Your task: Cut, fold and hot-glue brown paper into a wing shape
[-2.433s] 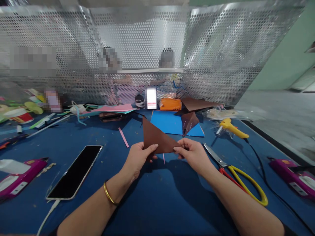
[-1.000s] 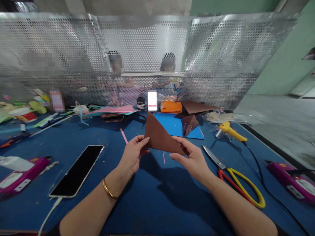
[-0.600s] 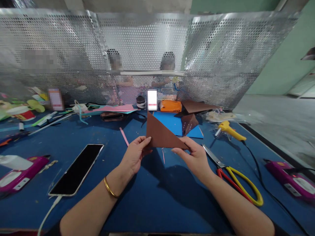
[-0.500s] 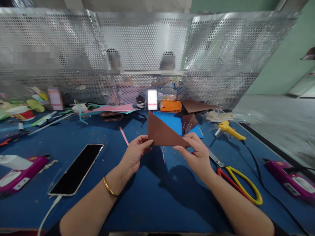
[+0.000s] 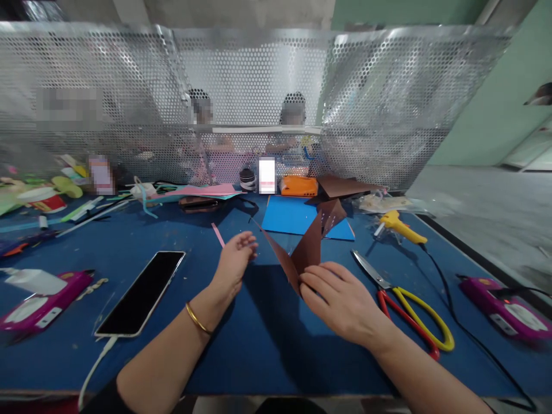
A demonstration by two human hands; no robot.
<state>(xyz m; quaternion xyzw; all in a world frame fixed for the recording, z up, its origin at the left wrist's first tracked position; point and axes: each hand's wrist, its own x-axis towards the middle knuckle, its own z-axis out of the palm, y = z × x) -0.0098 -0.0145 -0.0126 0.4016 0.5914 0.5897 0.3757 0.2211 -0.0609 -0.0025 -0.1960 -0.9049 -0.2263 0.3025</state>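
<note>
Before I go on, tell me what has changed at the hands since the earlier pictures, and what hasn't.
The left hand has let go of the brown folded paper sheet and is apart from it. The right hand alone grips the sheet, which has turned and spread from a flat triangle into a V. The red-and-yellow-handled metal scissors, black-screened rectangular phone and yellow plastic glue gun stayed put.

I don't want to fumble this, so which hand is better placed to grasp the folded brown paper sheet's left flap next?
Probably the left hand: it looks empty and faces that left flap, while the right hand holds the folded brown paper sheet.
</note>
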